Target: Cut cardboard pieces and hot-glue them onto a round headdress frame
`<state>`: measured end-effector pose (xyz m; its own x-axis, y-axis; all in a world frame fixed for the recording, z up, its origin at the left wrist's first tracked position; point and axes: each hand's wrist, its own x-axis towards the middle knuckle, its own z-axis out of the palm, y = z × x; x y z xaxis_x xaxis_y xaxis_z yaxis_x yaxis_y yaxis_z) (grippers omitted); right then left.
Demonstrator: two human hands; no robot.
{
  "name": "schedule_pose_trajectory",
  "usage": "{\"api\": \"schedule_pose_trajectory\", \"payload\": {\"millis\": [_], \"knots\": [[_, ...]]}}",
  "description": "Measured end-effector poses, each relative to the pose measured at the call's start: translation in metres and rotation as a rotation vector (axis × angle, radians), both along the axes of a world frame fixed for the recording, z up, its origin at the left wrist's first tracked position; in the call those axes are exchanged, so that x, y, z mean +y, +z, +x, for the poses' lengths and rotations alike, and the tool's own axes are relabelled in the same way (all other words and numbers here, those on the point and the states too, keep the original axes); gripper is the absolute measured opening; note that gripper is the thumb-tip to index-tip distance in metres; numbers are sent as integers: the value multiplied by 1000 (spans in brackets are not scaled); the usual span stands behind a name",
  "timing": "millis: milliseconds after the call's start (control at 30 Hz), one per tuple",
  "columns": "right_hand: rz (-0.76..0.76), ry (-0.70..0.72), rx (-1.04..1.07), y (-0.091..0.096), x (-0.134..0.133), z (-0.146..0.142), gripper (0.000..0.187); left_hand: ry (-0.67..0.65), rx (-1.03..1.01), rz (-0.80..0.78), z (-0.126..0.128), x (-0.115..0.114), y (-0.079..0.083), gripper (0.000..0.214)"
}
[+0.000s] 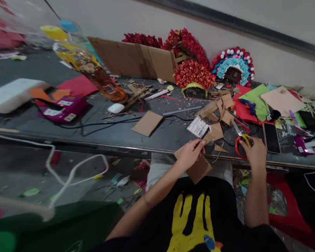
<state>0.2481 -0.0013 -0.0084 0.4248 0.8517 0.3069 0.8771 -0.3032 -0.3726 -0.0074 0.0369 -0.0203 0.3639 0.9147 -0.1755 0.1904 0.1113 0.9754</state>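
My left hand (pixel 191 154) is closed on a piece of brown cardboard (pixel 200 170), which hangs over the table's front edge above my lap. Farther right, the fingers of my right hand (pixel 254 150) are on the red and yellow handles of a pair of scissors (pixel 237 128). The scissors' blades point away from me, toward a pile of cardboard scraps (pixel 214 132). Just beyond my left hand is a white printed label (pixel 198 126) among the scraps. Another flat cardboard piece (pixel 147 123) lies on the table to the left.
A bottle of amber liquid (pixel 105 82) and a purple power strip (pixel 65 110) with cords stand left. Red-petalled headpieces (pixel 194 75) and a blue-and-red one (pixel 235 66) lean by the wall. Right are a phone (pixel 271 138), a glue gun (pixel 249 105) and coloured sheets (pixel 282 99).
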Motion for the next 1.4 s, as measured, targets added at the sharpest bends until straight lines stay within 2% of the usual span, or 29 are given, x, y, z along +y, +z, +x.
{"api": "schedule_pose_trajectory", "payload": {"millis": [67, 133, 233, 333, 400, 500, 633, 700, 767, 900, 1067, 1167, 1267, 1400], "knots": [[114, 54, 62, 7, -1, -17, 40, -3, 23, 38, -1, 2, -2, 36], [153, 219, 200, 9, 2, -40, 37, -13, 63, 99, -2, 3, -4, 36], [110, 503, 408, 5, 12, -74, 42, -72, 149, 209, -4, 5, -2, 35], [71, 636, 520, 0, 22, -92, 31, -150, 198, 275, -7, 8, 4, 33], [81, 627, 569, -1, 22, -93, 23, -189, 212, 302, -12, 11, 8, 33], [235, 546, 566, -2, 14, -87, 17, -238, 240, 332, -27, 18, 9, 37], [488, 533, 298, -13, 4, -87, 21, -289, 333, 421, -54, 39, 3, 41], [525, 571, 153, -22, 4, -93, 25, -245, 376, 432, -64, 53, 2, 42], [543, 580, 60, -31, 6, -102, 26, -139, 399, 406, -68, 67, 2, 43], [542, 551, 33, -41, 10, -114, 27, 23, 216, 261, -59, 80, 10, 46], [518, 551, 7, -44, 12, -122, 24, 150, -65, -45, -33, 75, 20, 29], [522, 528, -38, -44, 14, -127, 21, 180, -134, -125, -26, 70, 22, 23], [546, 504, -64, -46, 15, -132, 20, 156, -180, -170, -25, 64, 23, 23], [493, 492, -5, -54, 15, -135, 21, 179, -189, -214, -24, 56, 22, 20]]}}
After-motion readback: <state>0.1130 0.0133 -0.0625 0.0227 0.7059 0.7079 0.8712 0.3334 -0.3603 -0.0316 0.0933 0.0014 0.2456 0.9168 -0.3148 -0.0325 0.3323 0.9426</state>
